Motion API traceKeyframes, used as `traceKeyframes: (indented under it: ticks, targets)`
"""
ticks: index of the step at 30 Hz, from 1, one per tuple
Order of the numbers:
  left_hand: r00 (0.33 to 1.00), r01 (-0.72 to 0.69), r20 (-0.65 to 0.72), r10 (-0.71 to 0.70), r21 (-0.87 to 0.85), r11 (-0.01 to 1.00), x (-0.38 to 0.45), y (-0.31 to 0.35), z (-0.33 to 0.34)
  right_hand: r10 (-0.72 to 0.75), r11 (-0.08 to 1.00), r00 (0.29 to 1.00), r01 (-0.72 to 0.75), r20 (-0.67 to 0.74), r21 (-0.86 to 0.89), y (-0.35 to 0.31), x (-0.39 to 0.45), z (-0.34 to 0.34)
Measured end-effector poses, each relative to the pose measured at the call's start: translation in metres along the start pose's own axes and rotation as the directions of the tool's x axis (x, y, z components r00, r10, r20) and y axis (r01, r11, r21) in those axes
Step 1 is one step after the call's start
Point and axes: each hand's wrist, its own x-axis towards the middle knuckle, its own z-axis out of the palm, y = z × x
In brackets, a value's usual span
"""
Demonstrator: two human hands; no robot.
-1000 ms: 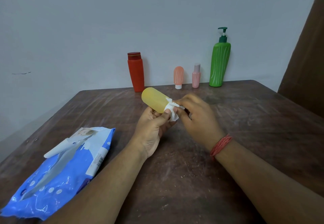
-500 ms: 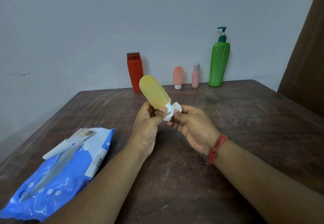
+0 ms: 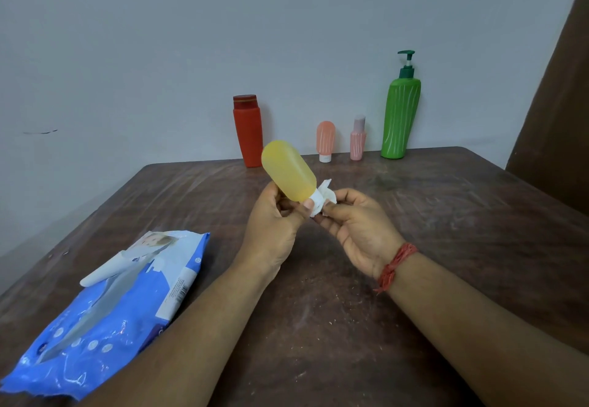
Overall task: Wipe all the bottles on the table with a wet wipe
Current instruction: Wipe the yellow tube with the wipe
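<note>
My left hand [image 3: 274,225] grips a small yellow bottle [image 3: 288,170] near its cap end, the rounded bottom tilted up and to the left above the table. A white wet wipe [image 3: 323,196] is bunched around the cap end, and my right hand [image 3: 357,225] pinches it there. Along the wall stand a red bottle [image 3: 248,132], a small peach bottle [image 3: 325,140], a small pink bottle [image 3: 358,138] and a tall green pump bottle [image 3: 400,113].
A blue pack of wet wipes [image 3: 105,304] lies at the near left of the brown wooden table [image 3: 462,231], its flap lifted. A dark brown panel [image 3: 561,103] rises at the right edge. A pale wall backs the table.
The yellow bottle has been swung from lying nearly level to tilted bottom-up. My right hand turned palm-up under the wipe at the cap end.
</note>
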Motion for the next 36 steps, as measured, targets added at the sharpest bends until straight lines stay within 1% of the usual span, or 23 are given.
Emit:
traceKeyframes:
  ticks: [3, 5, 6, 7, 8, 9, 10, 14, 17, 19, 21, 24, 26, 28, 30, 33, 36]
  targets:
    - [1.000, 0.009, -0.011, -0.009, 0.019, 1.000, 0.001, 0.003, 0.000, 0.020, 1.000, 0.999, -0.020, 0.026, 0.005, -0.004, -0.001, -0.002]
    - [0.999, 0.031, -0.013, -0.030, 0.029, 0.999, 0.002, 0.003, -0.004, -0.033, 0.999, 0.999, 0.033, 0.008, -0.015, -0.006, 0.001, -0.004]
    - [0.999, 0.037, 0.008, -0.037, 0.037, 0.999, 0.002, 0.003, -0.004, -0.098, 0.992, 0.995, 0.096, -0.019, -0.084, -0.007, 0.003, -0.005]
    - [0.998, 0.045, 0.038, -0.047, 0.043, 0.998, 0.000, 0.002, -0.004, -0.179, 0.965, 0.983, 0.167, -0.041, -0.203, -0.007, 0.005, -0.008]
    - [0.996, 0.059, 0.068, -0.062, 0.047, 0.997, -0.001, 0.001, -0.002, -0.251, 0.916, 0.967, 0.224, -0.040, -0.334, -0.007, 0.007, -0.010]
    - [0.992, 0.075, 0.095, -0.079, 0.049, 0.996, -0.003, 0.000, -0.001, -0.297, 0.863, 0.955, 0.261, -0.016, -0.433, -0.005, 0.008, -0.012]
    - [0.990, 0.086, 0.112, -0.092, 0.051, 0.995, -0.004, -0.001, 0.000, -0.314, 0.824, 0.949, 0.283, 0.021, -0.490, -0.004, 0.009, -0.013]
    - [0.992, 0.090, 0.087, -0.094, 0.045, 0.995, -0.002, -0.007, -0.001, -0.326, 0.781, 0.938, 0.336, 0.115, -0.526, -0.001, 0.009, -0.015]
    - [0.994, 0.086, 0.062, -0.088, 0.033, 0.996, -0.003, -0.010, -0.001, -0.344, 0.729, 0.929, 0.355, 0.135, -0.585, 0.002, 0.014, -0.018]
    - [0.994, 0.076, 0.072, -0.080, 0.059, 0.995, -0.004, -0.010, 0.001, -0.364, 0.677, 0.920, 0.370, 0.147, -0.637, 0.005, 0.017, -0.019]
    - [0.995, 0.054, 0.074, -0.063, 0.122, 0.991, -0.004, -0.010, 0.003, -0.374, 0.618, 0.910, 0.389, 0.180, -0.684, 0.007, 0.018, -0.019]
    - [0.999, 0.016, 0.034, -0.027, 0.281, 0.959, -0.003, -0.005, 0.002, -0.363, 0.594, 0.904, 0.410, 0.224, -0.692, 0.004, 0.019, -0.021]
    - [0.999, -0.007, 0.033, -0.006, 0.382, 0.924, -0.002, -0.004, 0.000, -0.374, 0.619, 0.909, 0.394, 0.186, -0.679, -0.001, 0.023, -0.025]
    - [0.999, -0.031, 0.036, 0.016, 0.480, 0.876, 0.000, -0.005, -0.003, -0.416, 0.669, 0.904, 0.380, 0.102, -0.639, -0.006, 0.029, -0.033]
    - [0.999, -0.046, 0.044, 0.025, 0.571, 0.820, 0.002, -0.006, -0.007, -0.445, 0.696, 0.895, 0.374, 0.041, -0.613, -0.009, 0.034, -0.042]
    - [0.998, -0.017, 0.051, -0.022, 0.651, 0.759, 0.004, -0.009, -0.012, -0.452, 0.694, 0.891, 0.375, 0.034, -0.614, -0.010, 0.038, -0.050]
    - [0.999, 0.022, 0.014, -0.046, 0.718, 0.695, 0.006, -0.012, -0.014, -0.456, 0.655, 0.888, 0.383, 0.063, -0.652, -0.010, 0.039, -0.052]
